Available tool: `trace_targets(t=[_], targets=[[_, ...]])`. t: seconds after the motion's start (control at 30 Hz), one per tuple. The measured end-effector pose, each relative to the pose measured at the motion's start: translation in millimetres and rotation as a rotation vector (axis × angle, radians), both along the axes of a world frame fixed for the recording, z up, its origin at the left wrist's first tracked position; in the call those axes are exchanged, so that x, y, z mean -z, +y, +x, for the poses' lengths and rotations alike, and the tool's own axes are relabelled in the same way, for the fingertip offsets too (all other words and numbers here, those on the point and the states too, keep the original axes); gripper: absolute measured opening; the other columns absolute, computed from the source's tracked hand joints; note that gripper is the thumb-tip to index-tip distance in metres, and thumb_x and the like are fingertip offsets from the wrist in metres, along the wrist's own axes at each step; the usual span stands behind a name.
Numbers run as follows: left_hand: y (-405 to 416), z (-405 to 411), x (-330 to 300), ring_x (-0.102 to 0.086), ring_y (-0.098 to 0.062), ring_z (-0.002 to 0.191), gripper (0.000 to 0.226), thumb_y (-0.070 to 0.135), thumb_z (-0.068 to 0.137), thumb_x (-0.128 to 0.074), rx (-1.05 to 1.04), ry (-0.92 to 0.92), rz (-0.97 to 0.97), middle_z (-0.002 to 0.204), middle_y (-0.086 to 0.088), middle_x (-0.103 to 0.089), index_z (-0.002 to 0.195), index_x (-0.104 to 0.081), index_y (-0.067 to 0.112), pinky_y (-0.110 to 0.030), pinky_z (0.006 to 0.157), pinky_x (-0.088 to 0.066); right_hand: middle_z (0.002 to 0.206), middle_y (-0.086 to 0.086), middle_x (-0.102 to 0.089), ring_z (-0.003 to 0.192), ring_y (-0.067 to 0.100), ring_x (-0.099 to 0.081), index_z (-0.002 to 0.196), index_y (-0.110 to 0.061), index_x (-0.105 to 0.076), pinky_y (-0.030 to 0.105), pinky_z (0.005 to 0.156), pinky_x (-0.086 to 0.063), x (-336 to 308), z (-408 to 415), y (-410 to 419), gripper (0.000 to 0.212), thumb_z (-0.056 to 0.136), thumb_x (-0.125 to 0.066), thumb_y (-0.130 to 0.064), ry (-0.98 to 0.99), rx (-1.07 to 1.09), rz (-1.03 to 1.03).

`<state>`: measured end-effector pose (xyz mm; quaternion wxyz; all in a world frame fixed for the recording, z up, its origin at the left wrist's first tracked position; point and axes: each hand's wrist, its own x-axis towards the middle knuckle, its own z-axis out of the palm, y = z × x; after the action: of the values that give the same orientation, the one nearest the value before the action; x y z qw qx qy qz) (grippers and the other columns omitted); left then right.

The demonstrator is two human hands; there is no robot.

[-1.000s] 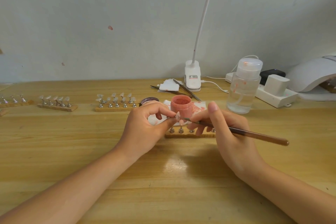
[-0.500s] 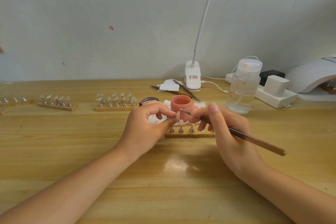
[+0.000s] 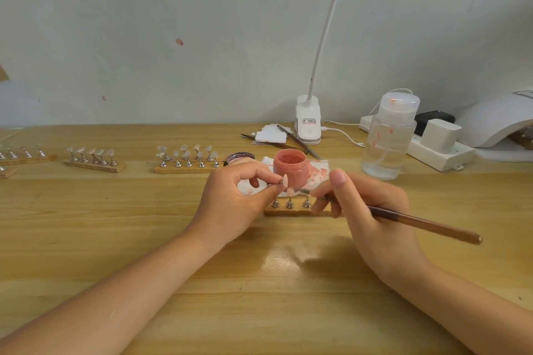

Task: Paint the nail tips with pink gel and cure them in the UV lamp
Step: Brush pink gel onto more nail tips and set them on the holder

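Observation:
My left hand (image 3: 235, 199) pinches a small metal stand with a pink nail tip (image 3: 285, 181) between thumb and forefinger, just in front of the open pink gel jar (image 3: 289, 165). My right hand (image 3: 366, 210) grips a brown brush (image 3: 427, 223), its bristle end pointing left toward the held tip. Below the hands lies a wooden holder strip (image 3: 294, 212) with several silver stands, partly hidden by my right fingers. The white UV lamp (image 3: 496, 121) sits at the far right edge.
Wooden strips with clear nail tips (image 3: 187, 157) (image 3: 93, 157) (image 3: 23, 153) line the left of the table. A stained tissue (image 3: 315, 171), a clear pump bottle (image 3: 388, 138), a white power strip (image 3: 441, 150), a clip lamp base (image 3: 308, 121) and tweezers (image 3: 298, 141) stand behind.
The brush tip has dropped slightly and drawn back to the right of the held nail tip. My left hand has stayed in place.

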<state>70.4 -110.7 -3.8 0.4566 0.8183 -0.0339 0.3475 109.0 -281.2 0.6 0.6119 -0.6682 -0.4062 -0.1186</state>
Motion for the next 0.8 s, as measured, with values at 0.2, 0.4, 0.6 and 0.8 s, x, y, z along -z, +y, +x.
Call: trace_targets(t=[0.2, 0.4, 0.6, 0.8], targets=[[0.5, -1.6, -1.5, -0.056, -0.013, 0.074, 0.022, 0.011, 0.07, -0.075, -0.006, -0.007, 0.014, 0.063, 0.019, -0.061, 0.069, -0.065, 0.031, -0.008, 0.077, -0.042, 0.078, -0.01, -0.071, 0.068, 0.008, -0.065, 0.094, -0.032, -0.055, 0.028, 0.062, -0.053, -1.7, 0.4, 2.4, 0.012, 0.083, -0.059, -0.035, 0.02, 0.045, 0.013], [-2.0, -3.5, -4.2, -0.053, -0.014, 0.073, 0.004, 0.029, 0.066, -0.069, 0.036, -0.006, -0.008, 0.067, 0.01, -0.06, 0.068, -0.066, 0.028, -0.018, 0.077, -0.043, 0.079, -0.017, -0.065, 0.075, 0.008, -0.062, 0.086, -0.036, -0.062, 0.031, 0.064, -0.05, 1.1, 2.5, 2.5, 0.009, 0.085, -0.054, -0.035, -0.162, 0.099, -0.116], [0.7, -1.1, -2.1, -0.051, -0.008, 0.069, 0.012, 0.019, 0.069, -0.073, 0.032, 0.01, -0.006, 0.068, 0.01, -0.06, 0.068, -0.066, 0.028, -0.018, 0.077, -0.043, 0.073, -0.019, -0.063, 0.073, 0.003, -0.061, 0.079, -0.023, -0.067, 0.013, 0.064, -0.044, 2.2, 1.0, 3.5, 0.027, 0.087, -0.045, -0.037, -0.197, 0.08, -0.152], [1.3, -0.1, -0.9, -0.05, -0.007, 0.068, 0.014, 0.011, 0.07, -0.075, 0.02, 0.017, 0.005, 0.07, 0.007, -0.061, 0.068, -0.068, 0.024, -0.017, 0.076, -0.042, 0.079, -0.027, -0.059, 0.077, -0.002, -0.06, 0.08, -0.027, -0.064, 0.012, 0.066, -0.043, 1.0, 1.3, 5.3, 0.026, 0.09, -0.041, -0.033, -0.208, 0.067, -0.112]])
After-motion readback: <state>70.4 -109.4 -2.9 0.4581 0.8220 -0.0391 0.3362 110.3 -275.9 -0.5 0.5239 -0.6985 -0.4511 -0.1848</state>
